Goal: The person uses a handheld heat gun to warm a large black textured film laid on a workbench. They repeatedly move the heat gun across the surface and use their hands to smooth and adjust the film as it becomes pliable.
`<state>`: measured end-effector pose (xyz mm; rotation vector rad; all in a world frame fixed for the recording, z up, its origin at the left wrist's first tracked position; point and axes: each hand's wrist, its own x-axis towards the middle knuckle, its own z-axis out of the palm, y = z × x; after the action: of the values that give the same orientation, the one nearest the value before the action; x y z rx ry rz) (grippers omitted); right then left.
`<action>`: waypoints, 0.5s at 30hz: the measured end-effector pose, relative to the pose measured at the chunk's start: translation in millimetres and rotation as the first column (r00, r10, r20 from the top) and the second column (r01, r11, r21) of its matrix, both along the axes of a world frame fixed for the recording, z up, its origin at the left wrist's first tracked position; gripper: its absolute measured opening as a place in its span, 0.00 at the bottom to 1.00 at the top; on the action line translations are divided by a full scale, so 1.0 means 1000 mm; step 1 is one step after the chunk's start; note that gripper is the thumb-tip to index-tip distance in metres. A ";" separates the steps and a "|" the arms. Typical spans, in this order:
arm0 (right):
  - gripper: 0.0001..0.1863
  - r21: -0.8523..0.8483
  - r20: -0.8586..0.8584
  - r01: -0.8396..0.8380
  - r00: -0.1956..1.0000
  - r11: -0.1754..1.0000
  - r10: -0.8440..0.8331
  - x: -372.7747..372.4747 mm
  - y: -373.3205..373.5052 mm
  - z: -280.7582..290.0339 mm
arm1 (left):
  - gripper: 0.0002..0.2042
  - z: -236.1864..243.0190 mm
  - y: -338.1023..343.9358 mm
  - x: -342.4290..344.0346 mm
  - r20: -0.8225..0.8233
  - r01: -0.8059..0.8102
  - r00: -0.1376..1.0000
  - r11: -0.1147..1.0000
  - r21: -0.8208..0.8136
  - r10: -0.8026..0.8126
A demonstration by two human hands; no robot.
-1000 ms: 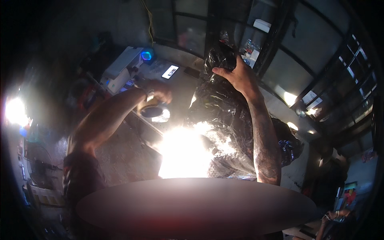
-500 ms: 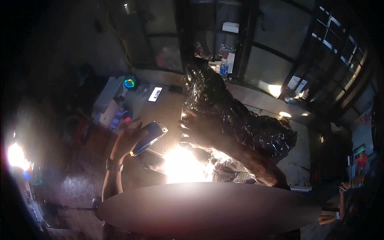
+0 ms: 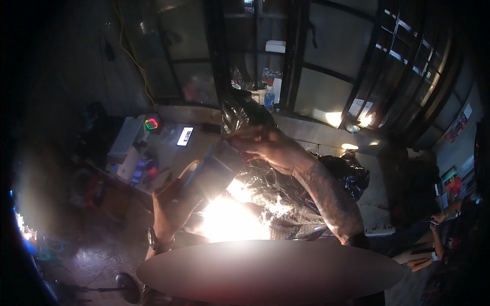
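Observation:
My left hand [image 3: 167, 206] is closed round a blue-grey tape dispenser [image 3: 218, 164], with a pale curved rim by the thumb and a toothed edge at its far end. At that toothed edge, my right hand [image 3: 273, 151] has bent fingers, pressed together; what they pinch is hard to make out. Beneath the right forearm, crumpled shiny black plastic sheeting [image 3: 247, 111] spreads across the table. Textured wrap resembling bubble wrap [image 3: 286, 230] lies near me. A strong white glare hides part of the work below the dispenser.
A lit phone [image 3: 185, 136] lies on the table's left part, near a glowing speaker [image 3: 151, 123] and a box [image 3: 126, 136]. A water bottle [image 3: 269, 97] stands by the dark window frames. Another person's hand [image 3: 439, 218] shows at the far right.
My right hand has risen off the black plastic to the dispenser's far end. My left hand has brought the dispenser toward it and turned it. The whole view has shifted slightly.

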<state>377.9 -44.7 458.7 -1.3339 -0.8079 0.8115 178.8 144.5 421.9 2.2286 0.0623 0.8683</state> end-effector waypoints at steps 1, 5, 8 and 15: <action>0.13 -0.049 0.071 0.000 0.997 0.999 0.003 0.008 0.008 0.008 | 0.21 0.002 -0.001 0.001 -0.010 0.017 1.000 0.999 0.046 -0.017; 0.10 0.024 0.350 0.150 0.925 0.988 -0.149 0.072 0.041 0.061 | 0.24 0.019 -0.021 0.012 -0.015 -0.053 0.999 0.989 -0.136 0.051; 0.12 0.101 0.565 0.351 0.750 0.931 -0.344 0.148 0.063 0.104 | 0.24 0.028 -0.053 0.028 0.231 0.174 0.971 0.833 -0.525 -0.057; 0.18 -0.568 0.640 0.125 0.688 0.813 0.342 0.197 0.107 0.038 | 0.19 0.020 -0.082 0.042 -0.127 0.035 0.985 0.865 -0.501 -0.113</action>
<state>575.3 62.8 497.1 -2.2548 -1.3461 0.6269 221.1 62.1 442.3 1.7886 0.2439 0.5568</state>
